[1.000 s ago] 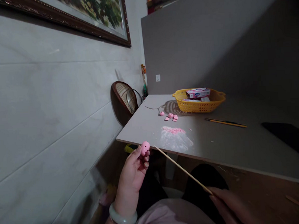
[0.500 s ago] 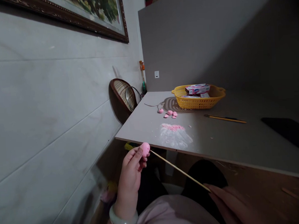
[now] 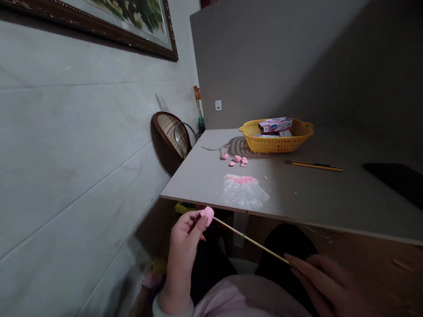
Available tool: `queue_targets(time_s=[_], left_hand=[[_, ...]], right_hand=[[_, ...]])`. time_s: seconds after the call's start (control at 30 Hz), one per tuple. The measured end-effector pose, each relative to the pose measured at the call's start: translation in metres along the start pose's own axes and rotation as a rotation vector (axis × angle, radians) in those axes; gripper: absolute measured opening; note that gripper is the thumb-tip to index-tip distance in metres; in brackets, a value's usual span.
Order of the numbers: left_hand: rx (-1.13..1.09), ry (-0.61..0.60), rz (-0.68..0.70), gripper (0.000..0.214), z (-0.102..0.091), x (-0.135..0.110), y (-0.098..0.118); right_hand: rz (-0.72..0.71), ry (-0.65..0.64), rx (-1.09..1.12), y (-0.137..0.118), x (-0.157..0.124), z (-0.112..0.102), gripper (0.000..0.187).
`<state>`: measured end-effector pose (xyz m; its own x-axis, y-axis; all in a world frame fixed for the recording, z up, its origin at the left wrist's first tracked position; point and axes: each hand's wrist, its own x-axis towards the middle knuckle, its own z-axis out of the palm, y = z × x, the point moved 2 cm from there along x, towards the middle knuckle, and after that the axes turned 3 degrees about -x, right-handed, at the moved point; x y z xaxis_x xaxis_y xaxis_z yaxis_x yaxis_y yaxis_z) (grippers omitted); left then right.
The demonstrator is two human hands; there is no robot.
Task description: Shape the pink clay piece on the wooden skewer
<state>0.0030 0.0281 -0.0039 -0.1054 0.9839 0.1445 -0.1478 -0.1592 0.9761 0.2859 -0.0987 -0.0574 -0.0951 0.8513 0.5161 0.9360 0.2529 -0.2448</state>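
My left hand (image 3: 185,236), with a pale bangle on its wrist, pinches a small rounded pink lump (image 3: 209,215) in front of the table edge. Between the fingers of my right hand (image 3: 321,278) is the near end of a thin wooden stick (image 3: 254,243). The stick slants up to the left, and its far tip meets the right side of the pink lump; whether it goes in, I cannot tell. On the table beyond lie several pink pieces (image 3: 237,159) and a patch of white powder (image 3: 247,194) with pink crumbs.
A yellow basket (image 3: 278,145) with small boxes stands at the table's back. Right of the powder lie a yellow-and-black pencil-like stick (image 3: 315,166) and a dark flat object (image 3: 403,185). A tiled wall (image 3: 71,162) rises on the left, with a round woven tray (image 3: 170,132) leaning there.
The pink lump has turned in my left fingers, so another side of it faces me. My right hand has shifted a little left and up with the stick. The view has moved slightly.
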Motion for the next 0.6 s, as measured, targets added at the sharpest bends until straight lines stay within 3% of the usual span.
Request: queue_targets(time_s=[0.13,0.2,0.27,0.33,0.4,0.47,0.6], left_hand=[[0.021,-0.033,-0.025,0.027,-0.001,0.0,0.001],[0.031,-0.049,-0.019,0.026,-0.002,0.001,0.003],[0.063,-0.059,-0.004,0.027,-0.002,0.001,0.004],[0.104,-0.071,-0.005,0.027,-0.003,0.002,0.003],[0.126,-0.075,-0.008,0.028,-0.004,0.003,0.002],[0.117,-0.059,0.004,0.028,-0.005,0.004,0.001],[0.072,-0.023,0.015,0.027,-0.004,0.002,0.002]], right_hand=[[0.035,0.039,0.045,0.001,0.002,-0.001,0.036],[0.108,-0.017,0.152,-0.002,0.013,-0.001,0.037],[0.235,-0.171,0.303,-0.007,0.031,0.001,0.041],[0.368,-0.418,0.455,-0.015,0.048,0.002,0.045],[0.437,-0.507,0.519,-0.022,0.058,0.0,0.045],[0.442,-0.459,0.517,-0.026,0.059,-0.002,0.037],[0.319,-0.229,0.432,-0.027,0.038,-0.001,0.029]])
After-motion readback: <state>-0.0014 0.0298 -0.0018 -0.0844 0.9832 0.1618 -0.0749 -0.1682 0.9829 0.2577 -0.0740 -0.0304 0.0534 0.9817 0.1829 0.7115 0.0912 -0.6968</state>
